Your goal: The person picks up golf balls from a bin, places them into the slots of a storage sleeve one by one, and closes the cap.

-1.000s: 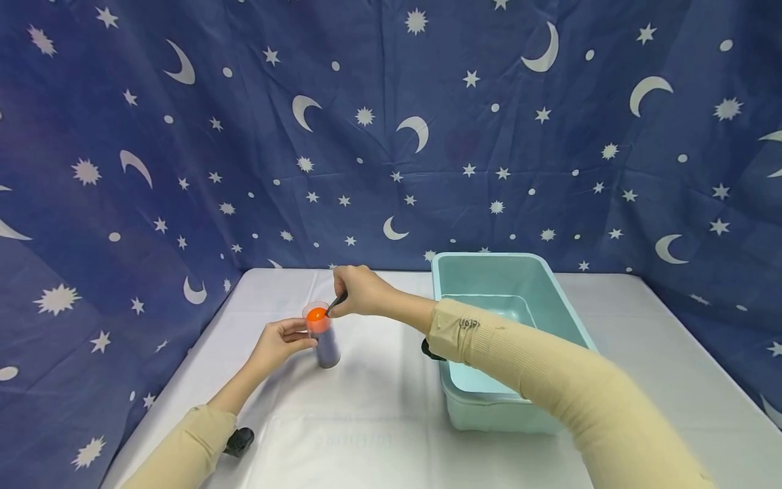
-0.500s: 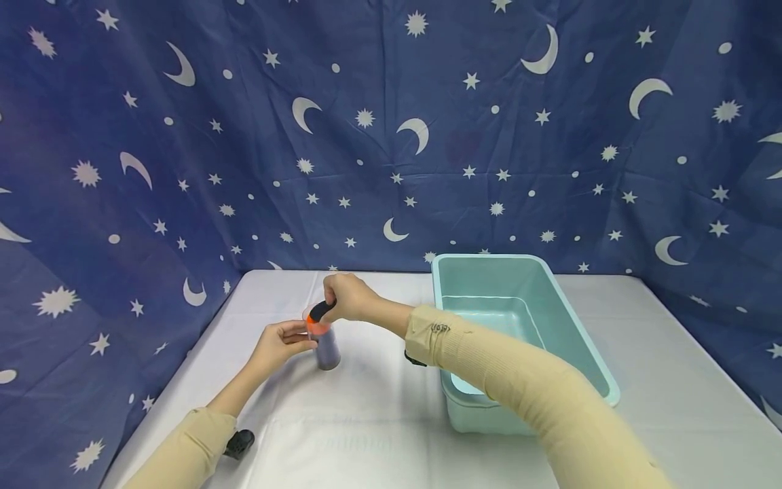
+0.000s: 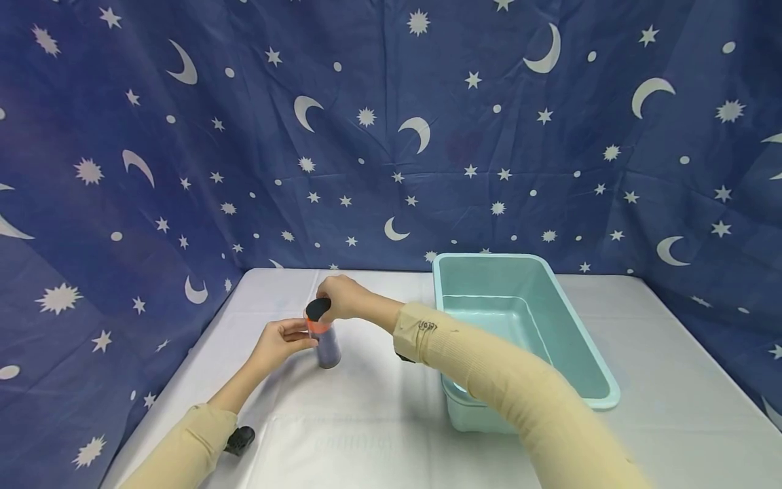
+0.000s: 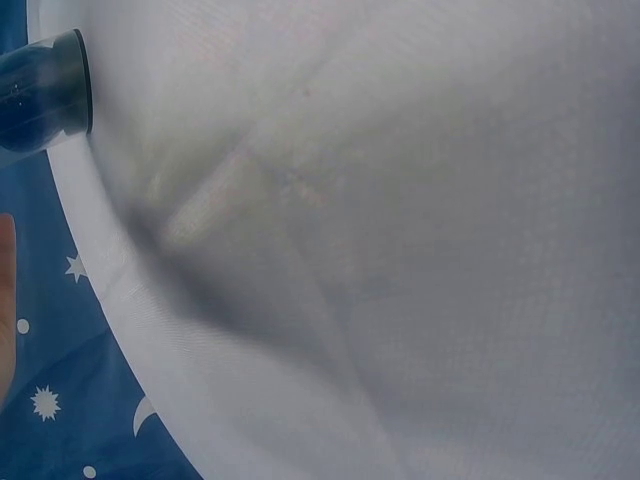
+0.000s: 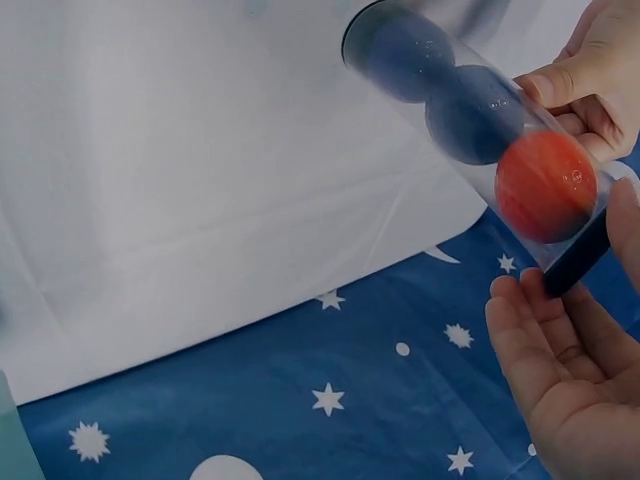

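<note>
A clear plastic tube [image 3: 328, 350] stands upright on the white table. Two blue balls [image 5: 475, 112] and an orange ball [image 5: 545, 185] are stacked inside it, the orange one uppermost. My left hand [image 3: 279, 345] grips the tube's side near its upper part, fingers and thumb around it. With thumb and fingers, my right hand [image 3: 345, 299] holds a round black lid [image 3: 318, 309] by its edge, flat across the tube's mouth. In the left wrist view only the tube's base end [image 4: 50, 95] and a sliver of hand show at the left edge.
To the right of the tube sits a pale green plastic basin [image 3: 489, 268], partly covered by my right sleeve [image 3: 489, 367]. A blue curtain [image 3: 379, 170] with white stars and moons hangs behind the table [image 3: 360, 421].
My right hand has brought the black lid left and over the tube's mouth, turning it from tilted to flat. The orange ball's top is now covered. My left hand has stayed put.
</note>
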A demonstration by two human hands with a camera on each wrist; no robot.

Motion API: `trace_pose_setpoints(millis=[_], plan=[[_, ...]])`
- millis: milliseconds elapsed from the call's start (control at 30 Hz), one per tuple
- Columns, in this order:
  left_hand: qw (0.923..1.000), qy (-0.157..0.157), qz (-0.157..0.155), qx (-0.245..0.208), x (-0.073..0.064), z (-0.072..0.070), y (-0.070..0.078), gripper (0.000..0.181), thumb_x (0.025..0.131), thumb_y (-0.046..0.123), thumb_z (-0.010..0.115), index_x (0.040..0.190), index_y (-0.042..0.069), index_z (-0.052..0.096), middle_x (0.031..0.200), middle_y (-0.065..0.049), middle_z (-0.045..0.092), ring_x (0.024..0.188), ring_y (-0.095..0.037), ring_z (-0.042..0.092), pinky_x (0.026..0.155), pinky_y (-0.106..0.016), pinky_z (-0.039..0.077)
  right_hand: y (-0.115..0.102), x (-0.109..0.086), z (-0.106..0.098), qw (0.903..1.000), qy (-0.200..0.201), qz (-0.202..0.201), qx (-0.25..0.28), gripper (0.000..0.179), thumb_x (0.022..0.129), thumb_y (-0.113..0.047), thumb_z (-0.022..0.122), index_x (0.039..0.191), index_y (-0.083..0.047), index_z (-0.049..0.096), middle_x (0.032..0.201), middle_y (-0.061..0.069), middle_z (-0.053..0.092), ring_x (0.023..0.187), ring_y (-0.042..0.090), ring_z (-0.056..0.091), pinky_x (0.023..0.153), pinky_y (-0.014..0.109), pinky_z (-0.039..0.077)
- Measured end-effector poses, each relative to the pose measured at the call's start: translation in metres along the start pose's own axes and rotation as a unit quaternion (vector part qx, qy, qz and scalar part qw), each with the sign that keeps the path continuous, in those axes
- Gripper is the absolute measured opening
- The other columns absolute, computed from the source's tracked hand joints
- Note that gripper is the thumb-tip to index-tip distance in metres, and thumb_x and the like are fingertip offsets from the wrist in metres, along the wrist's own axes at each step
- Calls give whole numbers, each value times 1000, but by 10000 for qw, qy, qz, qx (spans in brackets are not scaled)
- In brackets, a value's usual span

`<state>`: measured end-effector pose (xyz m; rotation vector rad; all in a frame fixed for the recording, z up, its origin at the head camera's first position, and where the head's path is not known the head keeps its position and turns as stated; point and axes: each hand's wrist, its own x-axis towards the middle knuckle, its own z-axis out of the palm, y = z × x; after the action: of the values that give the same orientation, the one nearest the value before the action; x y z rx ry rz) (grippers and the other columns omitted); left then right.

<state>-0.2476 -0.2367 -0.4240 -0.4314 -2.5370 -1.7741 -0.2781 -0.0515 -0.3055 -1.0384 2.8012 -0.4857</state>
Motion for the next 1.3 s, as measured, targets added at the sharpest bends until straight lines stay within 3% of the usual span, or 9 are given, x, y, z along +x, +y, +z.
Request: trace_pose_setpoints(millis=[333, 567, 667, 767, 867, 967, 1033, 1200, 1300], plan=[[10000, 47, 63, 35, 1, 1, -1, 43, 78, 3, 73, 115, -15, 58, 112, -34, 61, 83, 6, 65, 77, -20, 55, 0, 6, 4, 9999, 104, -130, 44, 27, 74, -15, 81, 97, -4, 74, 92, 5, 74, 80, 11, 61, 69, 15, 46], [9988, -460, -79, 161, 1, -8, 8, 52, 83, 8, 71, 125, -13, 51, 123, -33, 55, 101, -11, 66, 83, -24, 55, -4, 8, 1, 9996, 34, -164, -212, 21, 72, -15, 82, 88, -4, 75, 84, 4, 73, 68, 7, 51, 61, 14, 40], [9986, -506, -88, 123, -1, -14, 19, 55, 88, 11, 65, 135, -10, 43, 131, -33, 49, 105, -5, 63, 86, -20, 52, -5, 8, 1, 9996, -22, -164, -219, 21, 71, -15, 83, 87, -4, 75, 82, 3, 73, 66, 6, 49, 59, 12, 38], [9997, -101, 119, 161, 0, -14, 31, 47, 94, 13, 58, 134, -8, 46, 130, -30, 52, 98, 7, 61, 84, -14, 50, -6, 8, 1, 9998, -50, -126, -163, 22, 71, -14, 82, 89, -4, 74, 84, 3, 73, 67, 6, 50, 59, 12, 39], [9980, 496, 304, 258, 1, -11, 42, 38, 94, 16, 58, 124, -8, 56, 117, -11, 66, 89, 11, 61, 81, -10, 49, -5, 7, 0, 9999, -24, -81, -81, 25, 72, -12, 81, 95, -3, 74, 90, 5, 73, 72, 8, 53, 62, 13, 42], [9952, 920, 265, 224, 2, -7, 51, 34, 91, 14, 63, 116, -9, 62, 102, 6, 71, 84, 12, 62, 79, -9, 50, -3, 5, -1, 9999, -46, -62, 88, 29, 74, -13, 80, 101, -2, 72, 94, 6, 73, 74, 9, 55, 65, 14, 43], [9939, 1073, 152, 200, 1, -5, 56, 34, 89, 12, 65, 115, -9, 63, 103, 1, 72, 83, 12, 62, 79, -8, 49, -1, 4, -1, 9998, -59, -74, 196, 31, 75, -14, 79, 103, -2, 71, 95, 6, 72, 74, 8, 54, 64, 14, 43], [9903, 1339, 46, 373, 2, -2, 58, 31, 87, 11, 67, 111, -8, 65, 111, -24, 66, 83, 13, 61, 77, -7, 49, 1, 3, 0, 9995, -140, -237, 172, 23, 77, -16, 78, 97, -3, 73, 86, 4, 71, 68, 7, 47, 59, 14, 36], [9899, 1311, 90, 522, 2, -3, 54, 29, 88, 12, 66, 109, -8, 66, 109, -24, 66, 82, 16, 58, 76, -7, 49, 3, 4, 0, 9988, -244, -405, 100, 20, 79, -15, 77, 94, -4, 74, 81, 3, 68, 66, 7, 44, 58, 14, 33]])
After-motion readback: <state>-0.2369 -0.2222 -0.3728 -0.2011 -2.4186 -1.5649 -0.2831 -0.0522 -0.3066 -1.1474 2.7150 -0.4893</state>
